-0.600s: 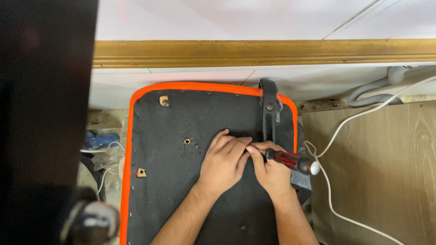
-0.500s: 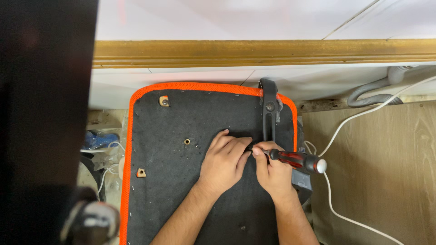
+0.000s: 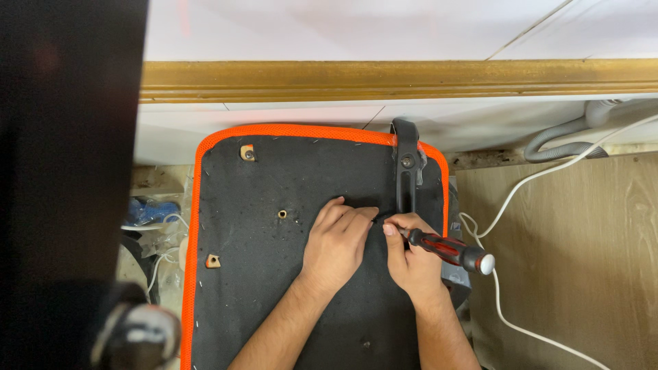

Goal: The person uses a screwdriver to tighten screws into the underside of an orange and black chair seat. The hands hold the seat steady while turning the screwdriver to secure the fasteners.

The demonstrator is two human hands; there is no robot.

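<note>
While both forearms come up from the near edge, the left hand lies palm down on the black seat base, fingers stretched flat and gripping nothing. Just right of it, the right hand has its fingers closed round the screwdriver. Its red-and-black handle runs with its long axis slanting from far left to near right; the white butt end points near right, out past the base's right edge, and the tip points left toward the left fingertips, hidden between the hands. Beyond the hands, a black bracket runs near to far along the base's right side. An orange rim borders the left and far edges. To the right lies wood floor crossed by a white cable. Farthest, a gold moulding spans the wall.
</note>
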